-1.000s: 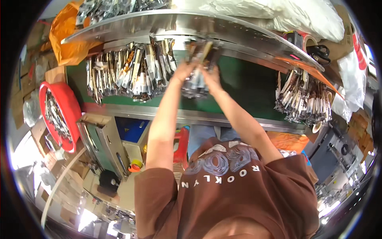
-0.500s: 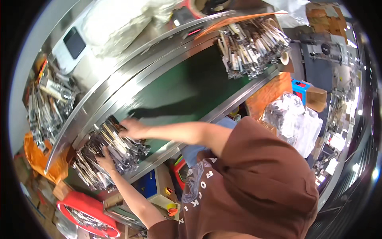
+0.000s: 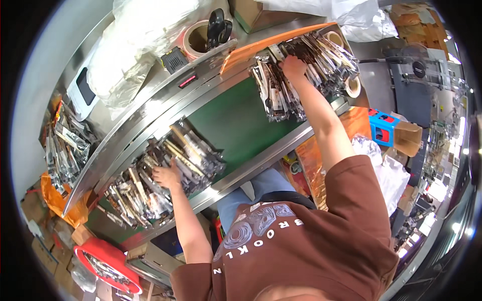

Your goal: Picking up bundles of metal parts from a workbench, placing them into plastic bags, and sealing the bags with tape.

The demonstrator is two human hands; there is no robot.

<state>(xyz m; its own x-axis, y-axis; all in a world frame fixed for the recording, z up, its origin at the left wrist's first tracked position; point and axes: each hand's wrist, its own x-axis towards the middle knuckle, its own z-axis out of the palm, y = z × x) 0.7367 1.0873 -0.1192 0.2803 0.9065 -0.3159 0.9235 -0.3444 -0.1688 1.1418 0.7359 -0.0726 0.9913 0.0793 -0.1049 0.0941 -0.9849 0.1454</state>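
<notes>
Two rows of slim, clear-wrapped packets with dark, white and tan contents lie on a green conveyor belt [image 3: 228,110]. On the near-left row of packets [image 3: 133,193], my left hand [image 3: 167,176] rests with its thumb apart from the fingers. My right arm reaches to the far-right row of packets [image 3: 324,62], which sits by an orange board [image 3: 281,42]. There my right hand [image 3: 293,69] has its fingers curled onto the packets' upper ends. Its fingertips are partly hidden among them.
A metal rail [image 3: 150,113] runs along the belt's far side. Beyond it are a tape roll [image 3: 195,40], black-handled scissors [image 3: 217,30] and a white plastic bag [image 3: 123,70]. More packets [image 3: 68,145] lie at far left. A red basket [image 3: 108,266] stands lower left, a blue crate [image 3: 382,128] at right.
My right hand has moved from the left row of packets to the far-right row. My left hand has shifted right along the left row. The view has shifted too.
</notes>
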